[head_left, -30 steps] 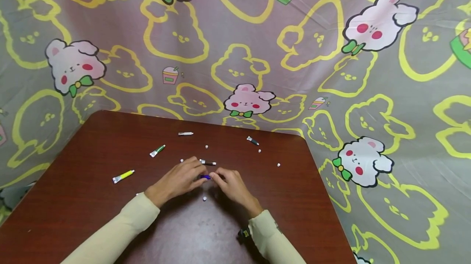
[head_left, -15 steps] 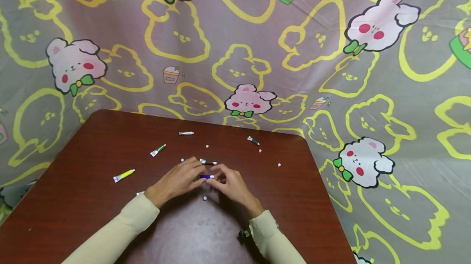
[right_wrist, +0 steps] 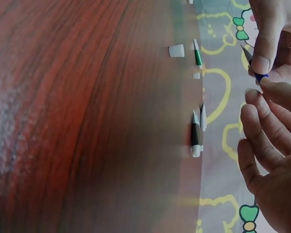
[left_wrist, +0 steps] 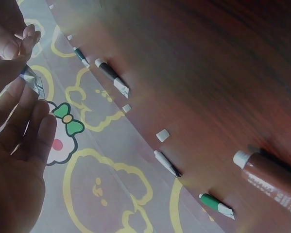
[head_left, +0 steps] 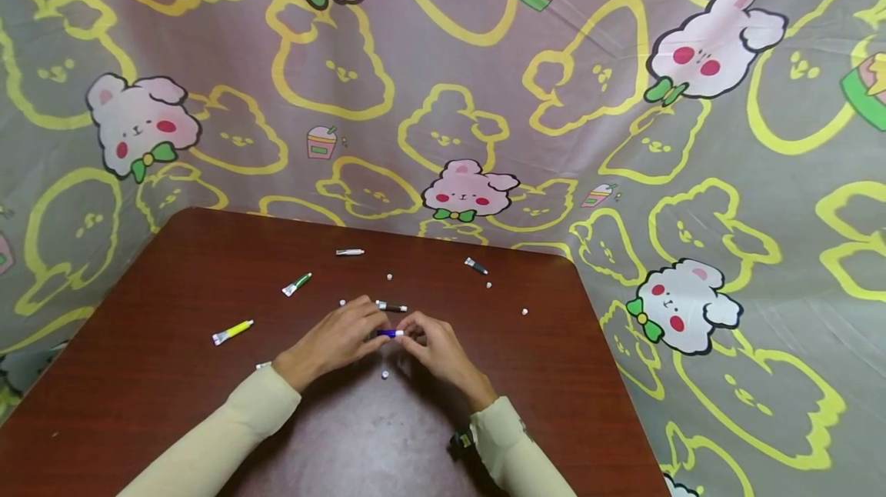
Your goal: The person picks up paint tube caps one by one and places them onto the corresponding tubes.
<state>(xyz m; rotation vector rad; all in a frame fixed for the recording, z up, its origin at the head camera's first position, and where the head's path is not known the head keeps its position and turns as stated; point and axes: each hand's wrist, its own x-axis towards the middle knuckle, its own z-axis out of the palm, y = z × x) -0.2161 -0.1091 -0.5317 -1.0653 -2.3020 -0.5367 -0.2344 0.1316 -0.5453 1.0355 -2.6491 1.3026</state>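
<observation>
A small blue paint tube [head_left: 388, 333] with a white cap [head_left: 399, 333] is between my two hands, over the middle of the table. My left hand [head_left: 344, 333] pinches the tube's body between thumb and fingers; its flat silver end [left_wrist: 34, 80] sticks out in the left wrist view. At the capped end, the thumb and index finger of my right hand [head_left: 438, 347] pinch the cap. The right wrist view has the right hand [right_wrist: 274, 141] below, its other fingers loosely bent, and the blue body partly hidden by fingertips. A dark brown paint tube [head_left: 392, 307] lies just beyond.
On the table [head_left: 208, 412] lie a yellow tube [head_left: 233, 332], a green tube [head_left: 297, 284], a white tube [head_left: 349, 252] and a dark teal tube [head_left: 476, 265]. Several small white caps are scattered, one [head_left: 384, 375] nearer me. A brown tube [left_wrist: 271, 179] shows in the left wrist view.
The right thumb and index finger covered the tube's end, spread apart half a second ago to show the white cap, and now close on it again. The left hand stays put.
</observation>
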